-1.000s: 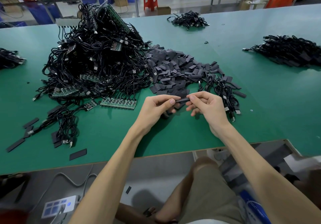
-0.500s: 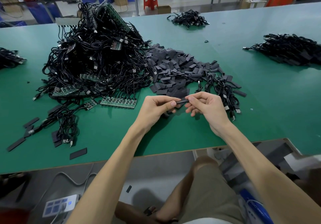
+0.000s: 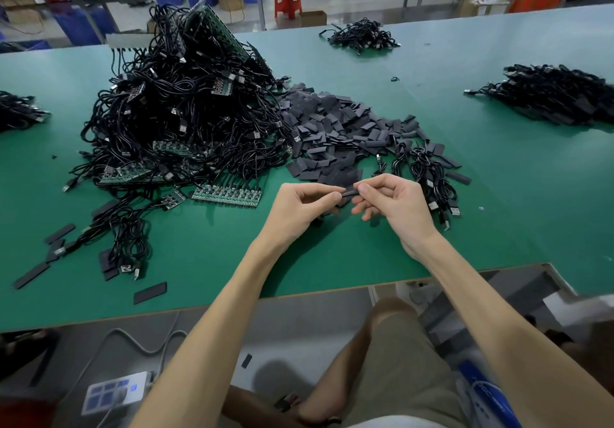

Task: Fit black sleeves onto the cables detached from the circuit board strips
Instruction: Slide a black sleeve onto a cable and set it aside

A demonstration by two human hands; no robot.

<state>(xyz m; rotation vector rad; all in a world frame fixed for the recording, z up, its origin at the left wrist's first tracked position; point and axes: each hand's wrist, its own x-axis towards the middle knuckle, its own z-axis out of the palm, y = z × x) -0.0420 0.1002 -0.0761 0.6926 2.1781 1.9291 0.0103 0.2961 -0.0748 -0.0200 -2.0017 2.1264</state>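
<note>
Even overhead light, soft shadows under the forearms on the table (image 3: 498, 178); wide-angle bowing, edges slightly smeared.

**Bare arms, khaki shorts, dark sandal**

Both forearms were bare from the elbow down. The left hand (image 3: 299, 211) and right hand (image 3: 395, 205) were bare too, with short, plain nails showing on the thumbs and forefingers. Below the near edge of the desk (image 3: 206, 255), the person wore loose khaki-brown shorts (image 3: 398, 361) of plain cloth. The shorts were softly creased along the thigh and reached the knee, and the lower leg beneath them was bare. Lower still, a foot carried a dark sandal (image 3: 287, 402) with straps across its top. At the very bottom of the view lay a narrow band of pale cloth (image 3: 392, 423), seemingly a shirt hem.
</note>
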